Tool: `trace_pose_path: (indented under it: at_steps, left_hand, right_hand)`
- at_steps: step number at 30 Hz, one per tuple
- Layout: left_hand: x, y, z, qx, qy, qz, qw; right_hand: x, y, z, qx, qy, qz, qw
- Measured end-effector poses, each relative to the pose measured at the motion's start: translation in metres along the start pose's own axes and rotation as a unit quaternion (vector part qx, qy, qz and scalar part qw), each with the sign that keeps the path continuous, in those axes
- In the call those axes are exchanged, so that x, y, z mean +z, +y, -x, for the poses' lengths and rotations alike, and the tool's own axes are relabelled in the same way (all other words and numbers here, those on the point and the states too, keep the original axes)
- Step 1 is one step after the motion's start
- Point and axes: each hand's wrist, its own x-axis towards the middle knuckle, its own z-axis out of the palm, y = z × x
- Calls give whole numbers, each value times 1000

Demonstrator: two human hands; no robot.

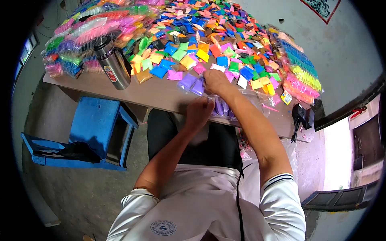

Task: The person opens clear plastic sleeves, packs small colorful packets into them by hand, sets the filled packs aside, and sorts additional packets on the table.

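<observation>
My left hand (200, 110) is closed at the table's front edge, its fingers on the rim of a clear plastic bag (251, 96). Inside that bag several purple packets (220, 107) stand side by side. Just beyond, my right hand (217, 83) is curled with its fingertips against a flat purple packet (198, 86); the hand hides part of the grip. Another purple packet (187, 81) lies beside it to the left. Loose packets of many colours surround both hands, among them a pink packet (174, 75) and a white packet (242, 82).
A big heap of coloured packets (201, 24) covers the back of the table (152, 98). Filled bags (96, 30) are stacked at left, more bags (299, 72) at right. A steel flask (112, 64) stands front left. A black adapter (299, 114) lies right. A blue chair (94, 124) stands left.
</observation>
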Motion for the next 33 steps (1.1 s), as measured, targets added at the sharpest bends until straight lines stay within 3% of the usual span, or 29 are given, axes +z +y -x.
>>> trace_pose_path:
  at_steps: [10,13,17,20,22,23,25,28,33]
  left_hand:
    - [-5,7,3,-23,-14,-11,1000]
    - [-5,9,1,-37,-29,-27,999]
    - [-3,8,1,-26,-42,-54,997]
    - [-2,-3,0,-9,-56,-55,997]
    - [-4,-9,4,5,-70,-37,997]
    - [-4,-10,5,9,-66,-47,997]
    - [-2,-6,4,17,-69,-40,997]
    - [-3,-5,3,8,-28,20,999]
    - [1,-11,5,21,-10,19,1000]
  right_hand:
    - [-7,-21,9,-83,-77,41,993]
    - [22,-19,-9,-37,-2,79,996]
    - [8,-15,-3,-51,-17,62,997]
    - [-15,1,4,-5,-78,12,997]
    - [-34,22,23,0,119,-115,986]
    - [-50,36,31,40,103,-172,979]
    - [-78,70,64,10,155,-260,953]
    - [-115,89,144,82,113,-417,898]
    - [-78,116,201,171,114,-369,906]
